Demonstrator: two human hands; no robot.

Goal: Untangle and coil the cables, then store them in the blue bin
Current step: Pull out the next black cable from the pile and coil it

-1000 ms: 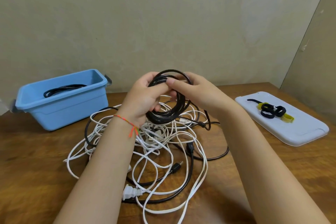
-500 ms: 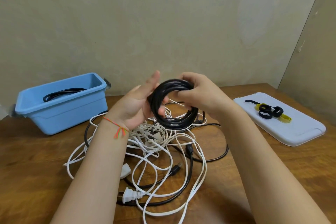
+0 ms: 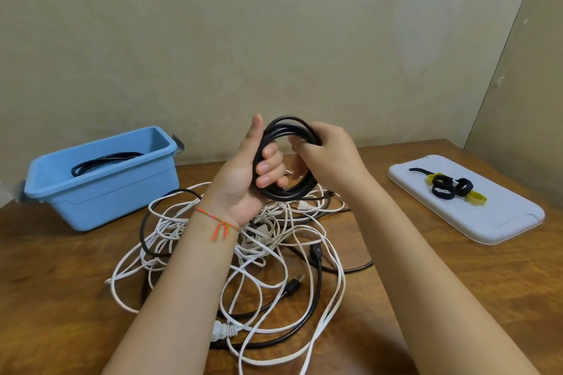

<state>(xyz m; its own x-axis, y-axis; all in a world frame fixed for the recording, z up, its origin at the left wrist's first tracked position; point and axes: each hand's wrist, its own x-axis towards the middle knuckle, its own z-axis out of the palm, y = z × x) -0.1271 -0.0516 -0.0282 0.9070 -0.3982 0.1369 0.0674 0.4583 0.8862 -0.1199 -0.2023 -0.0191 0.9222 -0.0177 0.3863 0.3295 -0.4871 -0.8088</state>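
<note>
Coil [image 3: 288, 158] of black cable, held upright above the tangle [image 3: 243, 256], gripped by left hand [image 3: 243, 179] with fingers curled through its ring and pinched at its top by right hand [image 3: 326, 155]; bin [image 3: 100, 201] lies left of coil, nearer the left hand.

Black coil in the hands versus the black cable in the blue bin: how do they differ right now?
The black coil is held up above the table, gripped by the left hand and the right hand; the black cable in the bin lies untouched inside the blue bin. The held coil stands nearly upright and shows whole; the binned one lies flat, partly hidden by the bin wall. Both are black and wound in loops.
</note>
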